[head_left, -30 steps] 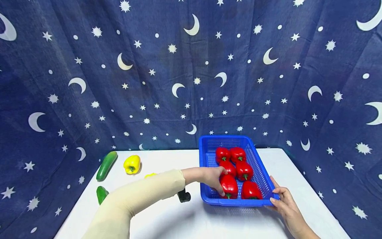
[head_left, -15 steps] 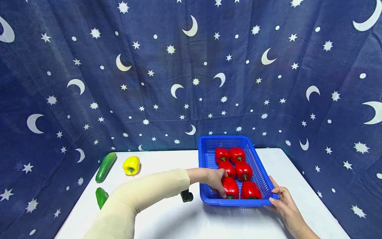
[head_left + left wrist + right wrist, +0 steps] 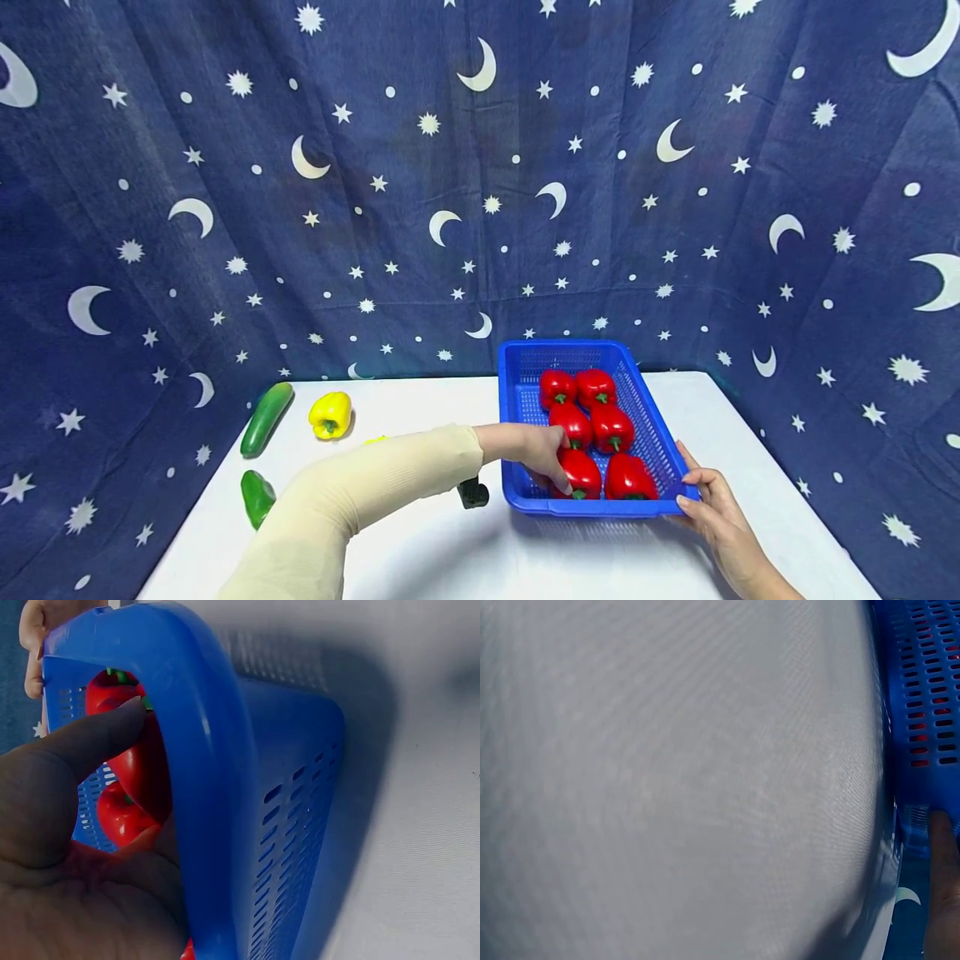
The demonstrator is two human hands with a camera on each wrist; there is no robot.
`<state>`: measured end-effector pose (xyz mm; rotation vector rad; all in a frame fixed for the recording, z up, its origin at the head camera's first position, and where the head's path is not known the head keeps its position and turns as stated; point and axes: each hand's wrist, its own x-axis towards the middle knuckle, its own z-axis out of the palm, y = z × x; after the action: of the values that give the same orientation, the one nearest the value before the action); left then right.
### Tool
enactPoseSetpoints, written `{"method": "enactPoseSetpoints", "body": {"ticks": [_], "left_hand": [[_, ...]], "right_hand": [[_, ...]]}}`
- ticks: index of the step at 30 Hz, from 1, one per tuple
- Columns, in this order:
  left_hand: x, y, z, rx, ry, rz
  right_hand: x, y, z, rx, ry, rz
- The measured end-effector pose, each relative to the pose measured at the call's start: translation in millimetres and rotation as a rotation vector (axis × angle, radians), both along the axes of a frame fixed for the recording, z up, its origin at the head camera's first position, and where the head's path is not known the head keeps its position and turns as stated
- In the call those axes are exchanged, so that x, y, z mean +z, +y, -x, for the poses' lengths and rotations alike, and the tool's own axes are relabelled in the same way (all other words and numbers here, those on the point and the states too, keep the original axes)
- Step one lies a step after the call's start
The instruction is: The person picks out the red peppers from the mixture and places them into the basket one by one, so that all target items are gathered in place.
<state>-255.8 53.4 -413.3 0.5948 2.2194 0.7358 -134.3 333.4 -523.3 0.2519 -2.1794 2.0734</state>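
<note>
My left hand point(image 3: 542, 450) reaches over the left wall of a blue plastic basket point(image 3: 660, 417) and holds a red bell pepper point(image 3: 582, 473) at the basket's near left. In the left wrist view the thumb lies against the red pepper point(image 3: 142, 769), while the other fingers are mostly hidden below it. Several more red peppers sit in the basket, one point(image 3: 630, 477) to the right of the held one. At the near right corner my right hand point(image 3: 722, 517) grips the basket's rim, thumb and fingers on either side of the corner.
On the white table point(image 3: 420, 550), left of the basket, lie a cucumber point(image 3: 267, 419), a yellow bell pepper point(image 3: 331, 415) and a green pepper point(image 3: 258, 497). Another yellow thing point(image 3: 375, 439) peeks out behind the left sleeve. A blue star-patterned curtain point(image 3: 420, 275) stands behind.
The left hand and forearm have shifted slightly right, with the thumb farther over the near-left pepper. The right hand keeps its grip on the basket corner.
</note>
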Motion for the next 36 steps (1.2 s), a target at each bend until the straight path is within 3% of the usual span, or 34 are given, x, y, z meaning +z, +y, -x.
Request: {"method": "enactPoseSetpoints", "body": {"ticks": [15,25,36], "left_hand": [[-4.6,3.1,0.7,0.041,-0.054,-0.013],[-4.8,3.0,0.1,0.043,-0.043,-0.006],[-6.7,3.7,2.1,0.018,0.022,-0.015]], "right_hand": [[-0.8,0.7,0.3,0.009,0.009,0.009],[-2.1,0.4,0.1,0.024,0.042,0.022],[-1.6,0.3,-0.7,0.019,0.045,0.009]]}}
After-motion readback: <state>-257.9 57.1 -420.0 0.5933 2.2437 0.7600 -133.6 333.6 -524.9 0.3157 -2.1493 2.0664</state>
